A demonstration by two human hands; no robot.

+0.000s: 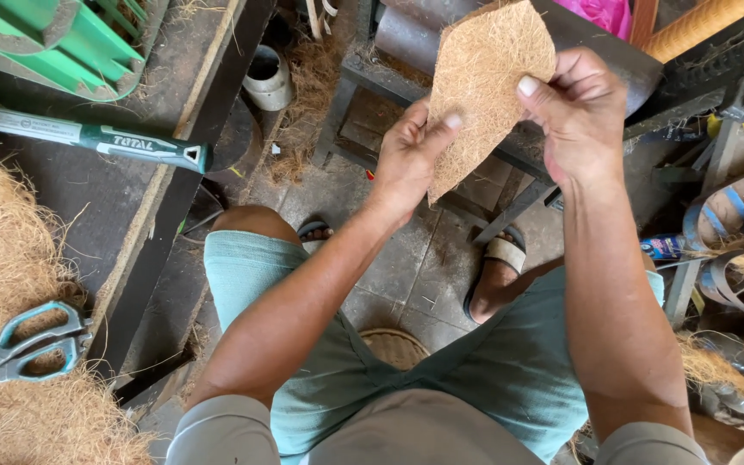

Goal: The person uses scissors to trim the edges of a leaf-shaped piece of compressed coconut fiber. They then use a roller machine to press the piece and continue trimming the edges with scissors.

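— What are the hands holding?

— Both grip one flat, pointed piece of brown coir matting (486, 82), held up in front of the person above the floor. The left hand (408, 159) pinches its lower left edge, thumb pressed on the face of the sheet, fingers (406, 120) curled behind. The right hand (580, 116) clamps the right edge, thumb on top.

— So neither hand is open?

— No, each is closed on the sheet.

— What lies around?

— On the dark wooden surface (88, 185) at the left lies a tool with a green and white handle (96, 138). Nearer, a pair of scissors with teal handles (23, 344) rests on a heap of loose coir fibre (2, 250). A green metal frame (62, 39) stands at the top left. Below the hands, the person's sandalled feet (497, 267) stand on a tiled floor (415, 267).
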